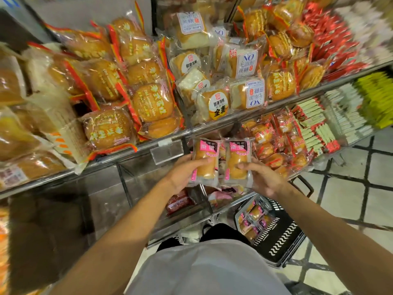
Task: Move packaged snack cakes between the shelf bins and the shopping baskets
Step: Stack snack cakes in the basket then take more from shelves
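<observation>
Left hand: the left hand (pixel 183 173) grips the left snack cake (pixel 205 161), thumb curled over the front of the wrapper, fingers behind it.
Right hand: the right hand (pixel 262 177) grips the right snack cake (pixel 237 161) in the same way, thumb on the front.
Position of cakes: the two pink-labelled packs are held side by side, edges touching, in front of the lower shelf bin (pixel 202 201), which holds more pink packs.
Basket: a black shopping basket (pixel 280 239) sits on the floor to the right below the hands, with like packs inside.
Step in hand: transfer between bin and basket, apparently mid-carry; the direction cannot be told from this view.
Next move: calls for lowering both packs together into whichever container is the target, then loosening both thumbs.
</observation>
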